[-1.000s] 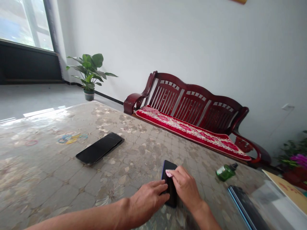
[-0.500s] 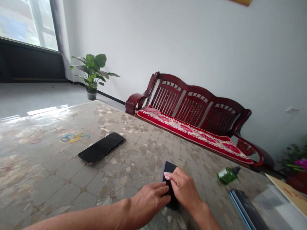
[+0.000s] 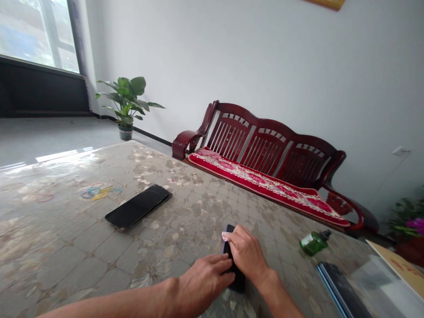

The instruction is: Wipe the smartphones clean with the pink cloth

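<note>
A dark smartphone (image 3: 239, 282) with a bluish edge lies face up on the patterned tabletop (image 3: 172, 221), partly covered by both hands. My left hand (image 3: 203, 280) rests on it from the left, with fingers stretched out flat on the screen and its edge. Over the phone's upper part, my right hand (image 3: 248, 251) is closed on a small pinkish-white cloth (image 3: 225, 236). The cloth touches the phone near its top left edge; most of it is hidden in the fingers.
Another black phone (image 3: 139, 207) lies to the left, near coloured rubber bands (image 3: 99, 192). On the right are a green bottle (image 3: 314, 243) lying tilted, a stack of dark phones (image 3: 342, 287) and a cardboard piece (image 3: 397, 267). A wooden bench (image 3: 265, 137) stands beyond the table.
My right hand has slid a little up and to the left with the cloth, reaching the phone's top left edge. My left hand stays on the phone.
</note>
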